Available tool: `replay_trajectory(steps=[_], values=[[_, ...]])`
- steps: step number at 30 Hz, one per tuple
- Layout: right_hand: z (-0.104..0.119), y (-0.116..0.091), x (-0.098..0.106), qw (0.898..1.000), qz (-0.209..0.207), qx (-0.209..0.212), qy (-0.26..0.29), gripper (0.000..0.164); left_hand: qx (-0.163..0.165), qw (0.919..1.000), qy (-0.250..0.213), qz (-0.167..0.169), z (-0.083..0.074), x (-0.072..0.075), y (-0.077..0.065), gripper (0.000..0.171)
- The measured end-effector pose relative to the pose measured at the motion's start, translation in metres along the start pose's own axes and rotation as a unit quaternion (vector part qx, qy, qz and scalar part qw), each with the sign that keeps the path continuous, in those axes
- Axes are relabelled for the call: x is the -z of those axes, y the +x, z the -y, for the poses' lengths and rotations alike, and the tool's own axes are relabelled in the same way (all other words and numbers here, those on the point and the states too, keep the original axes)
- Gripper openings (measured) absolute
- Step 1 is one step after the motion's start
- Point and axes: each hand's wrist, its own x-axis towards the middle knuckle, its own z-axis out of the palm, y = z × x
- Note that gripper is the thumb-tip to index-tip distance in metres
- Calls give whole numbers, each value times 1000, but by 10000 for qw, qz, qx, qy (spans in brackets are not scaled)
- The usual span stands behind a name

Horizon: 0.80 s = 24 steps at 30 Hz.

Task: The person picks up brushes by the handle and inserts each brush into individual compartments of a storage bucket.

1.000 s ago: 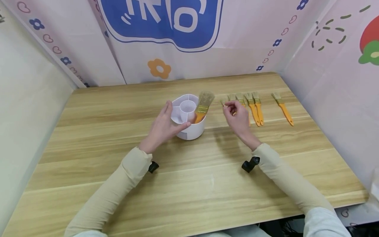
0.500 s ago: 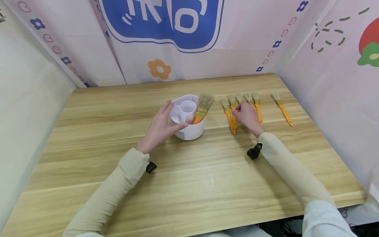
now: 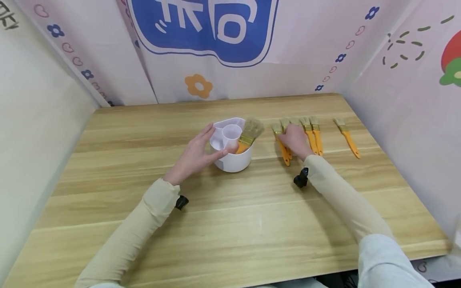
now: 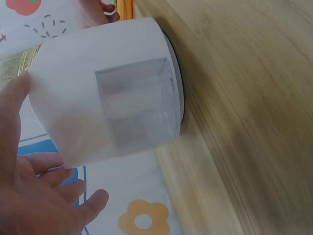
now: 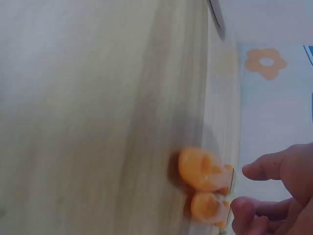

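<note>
A white round container (image 3: 234,162) with inner compartments stands on the table, a wide paintbrush (image 3: 252,129) with an orange handle leaning in its right side. My left hand (image 3: 192,156) is at its left, thumb and fingertips spread and touching the rim; in the left wrist view, that hand's (image 4: 44,181) other fingers hang off the wall. Over the row of smaller paintbrushes is my right hand (image 3: 296,141), hiding part of the row. In the right wrist view its thumb and fingers (image 5: 266,166) are apart close to two orange brush handles (image 5: 198,169); nothing is seen gripped.
Two brushes (image 3: 315,138) lie together just right of my right hand, and a lone brush (image 3: 348,140) lies farther right. Printed walls (image 3: 295,76) rise behind and beside the wooden table (image 3: 230,236).
My right hand has moved from the leftmost brush of the row rightward, then slightly back left, over the middle brushes. My left hand stays at the container's rim.
</note>
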Motion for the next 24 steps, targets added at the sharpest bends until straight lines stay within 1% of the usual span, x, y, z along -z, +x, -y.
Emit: replay_trajectory(steps=[5, 7, 9, 13, 18, 20, 24], values=[[9, 6, -5, 9996, -71, -119, -245, 42, -18, 10000, -9, 52, 0, 5, -2, 89], [11, 7, -7, 9993, -30, -157, -332, 40, -49, 9999, 24, 104, -1, 6, -2, 90], [13, 8, -7, 9992, 38, -96, -377, 38, -52, 9999, 74, 116, -1, 8, -2, 90], [16, 8, -7, 9985, 121, -2, -537, 39, -49, 9998, 124, 166, -2, 8, -2, 89], [22, 9, -6, 9961, 216, -18, -860, 42, -3, 9996, 117, 239, -3, 9, -3, 88], [24, 9, -6, 9958, 248, -28, -881, 44, 10, 9996, 103, 251, -3, 10, -3, 88], [23, 9, -9, 9972, 281, 23, -695, 45, -22, 9997, 110, 232, -3, 9, -4, 88]])
